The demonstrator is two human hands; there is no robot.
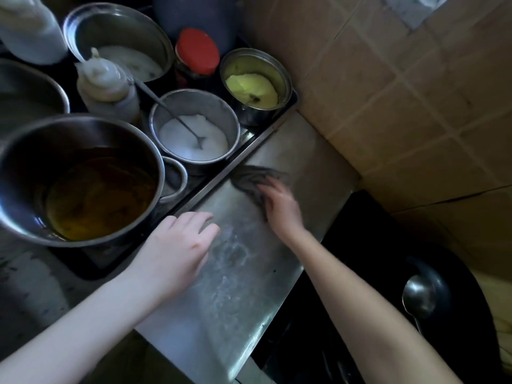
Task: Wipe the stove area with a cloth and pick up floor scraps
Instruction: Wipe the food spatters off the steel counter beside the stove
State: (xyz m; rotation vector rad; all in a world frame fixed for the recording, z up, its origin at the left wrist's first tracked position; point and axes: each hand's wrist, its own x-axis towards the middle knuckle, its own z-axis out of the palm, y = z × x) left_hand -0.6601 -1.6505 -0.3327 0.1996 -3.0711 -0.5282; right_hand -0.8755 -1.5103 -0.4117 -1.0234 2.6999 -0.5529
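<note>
On the steel counter (235, 289), the right hand (279, 203) presses a dark cloth (247, 179) with spread fingers; the left hand (177, 248) rests flat, fingers loose.

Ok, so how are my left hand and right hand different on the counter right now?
The left hand lies bare on the steel counter; the right hand presses a dark cloth. The left hand sits beside the edge of the tray; the right hand reaches farther, toward the tiled wall. The left hand looks sharp, the right hand blurred. Both are palm down with fingers fairly straight.
</note>
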